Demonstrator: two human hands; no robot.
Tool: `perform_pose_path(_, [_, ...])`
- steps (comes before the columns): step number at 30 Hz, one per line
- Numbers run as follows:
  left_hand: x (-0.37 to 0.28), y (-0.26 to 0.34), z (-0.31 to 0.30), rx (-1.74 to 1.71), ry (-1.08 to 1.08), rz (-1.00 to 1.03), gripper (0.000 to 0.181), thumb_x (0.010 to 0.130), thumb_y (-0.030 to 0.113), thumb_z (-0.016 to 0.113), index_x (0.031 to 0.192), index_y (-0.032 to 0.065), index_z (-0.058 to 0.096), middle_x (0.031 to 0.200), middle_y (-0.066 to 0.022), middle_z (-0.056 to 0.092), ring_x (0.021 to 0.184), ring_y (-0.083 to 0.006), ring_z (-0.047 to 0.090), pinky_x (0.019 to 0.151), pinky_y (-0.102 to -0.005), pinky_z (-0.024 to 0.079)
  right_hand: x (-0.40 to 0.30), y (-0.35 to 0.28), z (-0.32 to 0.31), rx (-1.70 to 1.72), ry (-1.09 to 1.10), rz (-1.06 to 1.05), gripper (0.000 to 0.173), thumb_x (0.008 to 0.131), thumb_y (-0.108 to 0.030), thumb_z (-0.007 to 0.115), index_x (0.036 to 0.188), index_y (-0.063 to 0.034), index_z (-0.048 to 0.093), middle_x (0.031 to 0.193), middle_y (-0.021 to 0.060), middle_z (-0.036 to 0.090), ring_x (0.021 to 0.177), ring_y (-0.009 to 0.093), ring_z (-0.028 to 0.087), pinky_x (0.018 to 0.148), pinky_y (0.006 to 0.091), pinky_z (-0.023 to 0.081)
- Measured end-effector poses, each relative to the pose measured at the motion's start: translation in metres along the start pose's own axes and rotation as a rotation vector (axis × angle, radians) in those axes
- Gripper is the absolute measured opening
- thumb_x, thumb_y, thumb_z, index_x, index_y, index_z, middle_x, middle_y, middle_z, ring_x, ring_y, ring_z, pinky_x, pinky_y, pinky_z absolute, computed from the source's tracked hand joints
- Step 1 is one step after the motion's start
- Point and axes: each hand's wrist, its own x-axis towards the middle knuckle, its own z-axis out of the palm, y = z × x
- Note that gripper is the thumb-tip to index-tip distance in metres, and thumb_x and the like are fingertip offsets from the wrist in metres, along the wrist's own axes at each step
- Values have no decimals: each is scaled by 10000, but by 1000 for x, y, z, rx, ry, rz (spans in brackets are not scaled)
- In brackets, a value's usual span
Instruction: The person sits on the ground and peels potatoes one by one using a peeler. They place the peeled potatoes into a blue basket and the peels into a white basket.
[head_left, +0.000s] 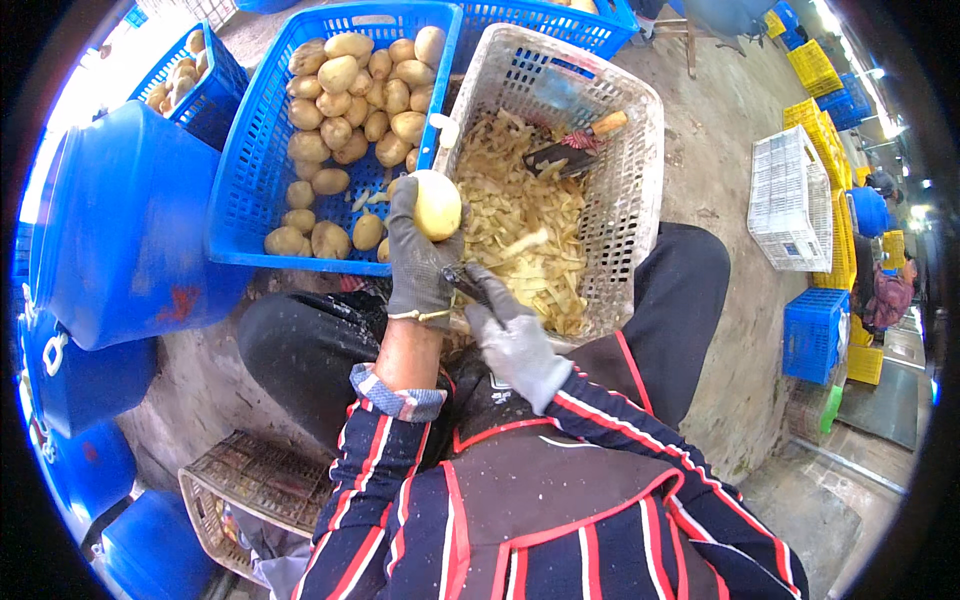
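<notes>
A pale, peeled potato rests in my left hand, which wears a dark grey glove with a band at the wrist. My right hand, in a lighter grey glove, is closed around a dark-handled tool, probably a peeler; its working end is hidden. Both hands are close together, over the near side of a whitish plastic crate holding many potato peelings. Left of it, a blue plastic crate contains several unpeeled potatoes.
In the peelings crate lies a dark blade with a wooden handle. Large blue plastic barrels line the left. Another crate stands behind my left arm. White, yellow and blue crates are stacked at right, where a person is seen.
</notes>
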Motion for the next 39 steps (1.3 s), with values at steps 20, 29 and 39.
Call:
perform_pose_path(20, [6, 6, -1, -63, -155, -197, 382, 890, 430, 552, 1066, 94, 592, 973, -101, 656, 857, -233, 646, 740, -406, 560, 35, -32, -39, 144, -62, 141, 445, 935, -113, 517, 1348, 8, 404, 1184, 220, 585, 1136, 282, 563, 939, 343, 442])
perform_pose_path(29, [-8, 2, -5, -60, -277, -117, 248, 903, 294, 597, 1052, 99, 567, 965, -42, 605, 873, -144, 612, 764, -283, 529, 100, -27, -48, -61, -264, -125, 421, 932, -205, 513, 1285, 20, 464, 1146, 244, 605, 1126, 334, 576, 937, 365, 442])
perform_pose_path(39, [4, 4, 2, -39, 26, -119, 348, 885, 405, 574, 1072, 112, 592, 959, -58, 629, 844, -199, 625, 744, -361, 547, -7, -7, -4, 4, -27, 18, 424, 896, -54, 535, 1311, -20, 455, 1058, 229, 610, 963, 290, 621, 839, 359, 482])
